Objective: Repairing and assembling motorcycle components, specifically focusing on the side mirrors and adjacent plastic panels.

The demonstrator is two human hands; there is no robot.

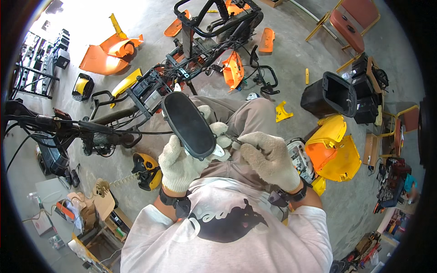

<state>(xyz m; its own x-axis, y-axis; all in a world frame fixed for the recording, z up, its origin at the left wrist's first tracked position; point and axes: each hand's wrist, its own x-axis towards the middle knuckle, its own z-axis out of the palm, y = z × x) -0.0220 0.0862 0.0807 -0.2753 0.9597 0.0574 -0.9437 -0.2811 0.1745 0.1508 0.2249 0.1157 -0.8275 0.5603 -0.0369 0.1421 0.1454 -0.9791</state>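
Observation:
My left hand [177, 166], in a white knit glove, is closed around the lower edge of a long black oval panel [189, 123] with a smooth dark face and raised rim. The panel is tilted, its far end pointing up and left toward the vehicle frame. My right hand [268, 157], gloved too, is pinched just right of the panel's near end. A small dark piece shows at its fingertips, too small to name. Beyond the panel stands a stripped black scooter frame [195, 59] with exposed wiring and a metal box.
Orange body panels [109, 54] and yellow ones [334, 150] lie around on the concrete floor. A black bin [327, 95] stands at the right, with a red chair [348, 29] behind it. A yellow-and-black coiled-hose tool [146, 172] lies left of me.

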